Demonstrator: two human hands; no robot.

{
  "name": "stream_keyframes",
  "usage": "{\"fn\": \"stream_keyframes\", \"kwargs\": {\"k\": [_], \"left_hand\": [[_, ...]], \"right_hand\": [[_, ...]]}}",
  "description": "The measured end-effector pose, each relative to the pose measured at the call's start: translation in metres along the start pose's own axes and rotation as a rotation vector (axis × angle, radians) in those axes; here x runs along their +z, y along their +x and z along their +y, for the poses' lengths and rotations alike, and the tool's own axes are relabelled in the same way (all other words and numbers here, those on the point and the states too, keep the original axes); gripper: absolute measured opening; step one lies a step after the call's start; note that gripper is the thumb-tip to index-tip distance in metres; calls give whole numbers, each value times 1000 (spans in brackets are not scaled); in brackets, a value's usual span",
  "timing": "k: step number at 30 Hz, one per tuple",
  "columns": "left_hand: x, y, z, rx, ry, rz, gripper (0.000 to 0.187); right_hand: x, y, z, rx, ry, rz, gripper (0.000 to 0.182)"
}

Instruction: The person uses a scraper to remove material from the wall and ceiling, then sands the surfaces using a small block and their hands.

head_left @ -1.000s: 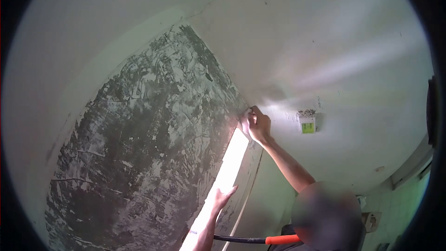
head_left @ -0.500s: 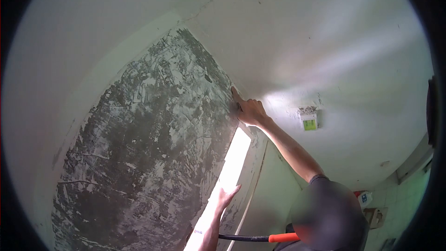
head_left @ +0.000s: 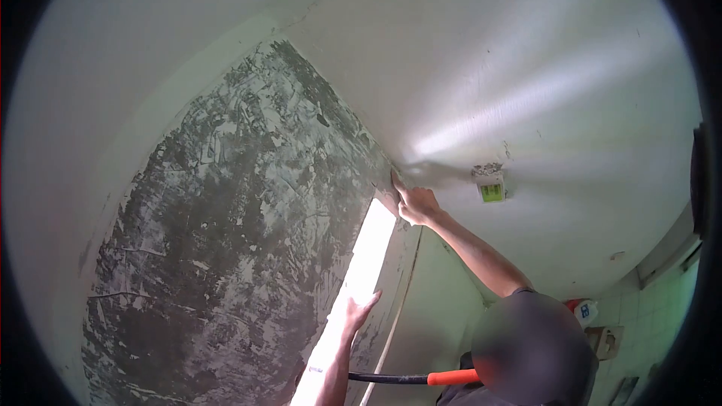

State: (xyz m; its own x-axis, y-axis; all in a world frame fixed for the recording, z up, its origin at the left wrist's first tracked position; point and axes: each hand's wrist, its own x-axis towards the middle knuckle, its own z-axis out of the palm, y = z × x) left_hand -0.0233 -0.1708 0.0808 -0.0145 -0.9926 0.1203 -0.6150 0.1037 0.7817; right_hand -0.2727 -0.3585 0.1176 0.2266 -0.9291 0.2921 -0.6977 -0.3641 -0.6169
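We log, L to R: patchy grey/white wall (head_left: 218, 233), rough; lit bar (head_left: 370, 244), slanted before it, L hand (head_left: 356, 314) fingers grasping bar; R hand (head_left: 420, 205) at corner seam (head_left: 353, 122), index extended, grip unclear; pale surface (head_left: 571, 203) w/ box (head_left: 489, 178), green insert (head_left: 491, 193); tan carton (head_left: 606, 342), contents unclear.

A long, narrow strip (head_left: 366, 256) slants across the rough wall (head_left: 226, 203), its upper end near the seam with the smooth white surface. It shines plain white (glare hides its finish), while the wall is blotchy grey and white, scraped and streaked.
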Motion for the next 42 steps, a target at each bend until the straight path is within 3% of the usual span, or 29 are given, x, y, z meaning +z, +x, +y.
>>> {"fn": "stream_keyframes", "kwargs": {"k": [2, 5, 9, 12, 14, 19, 22, 30, 33, 35, 39, 42], "left_hand": [[-2, 3, -2, -113, 12, -77, 70], [-4, -1, 14, -88, -4, -76, 71], [-5, -1, 18, -118, 35, -93, 72], [-4, -2, 24, -30, 112, -12, 56], [-6, 1, 20, -138, 95, -90, 74], [-1, 5, -8, -57, 93, -34, 64], [-1, 5, -14, -44, 75, -30, 57], [-3, 0, 2, -69, 73, -21, 56], [0, -1, 5, 52, 45, 69, 55], [-2, 4, -9, -65, 96, -32, 54], [-2, 4, -18, -48, 68, -26, 53], [-5, 5, -14, -168, 130, -102, 54]], "right_hand": [[12, -2, 6, 57, 96, 13, 82], [17, 3, -7, 165, 317, -8, 76], [23, 6, -42, 107, 454, 67, 82], [-8, -16, -75, 120, 376, -85, 83], [0, -22, -77, 97, 310, -73, 86], [7, -33, -90, -207, 239, 164, 81], [-7, -41, -107, -269, 240, 113, 81], [-9, -21, -92, -76, 273, 144, 75], [-5, -30, -96, -77, 246, 107, 74], [3, -29, -93, -104, 300, 119, 75], [3, -22, -87, -73, 353, 81, 74], [8, -22, -91, -89, 345, 143, 74]]}}
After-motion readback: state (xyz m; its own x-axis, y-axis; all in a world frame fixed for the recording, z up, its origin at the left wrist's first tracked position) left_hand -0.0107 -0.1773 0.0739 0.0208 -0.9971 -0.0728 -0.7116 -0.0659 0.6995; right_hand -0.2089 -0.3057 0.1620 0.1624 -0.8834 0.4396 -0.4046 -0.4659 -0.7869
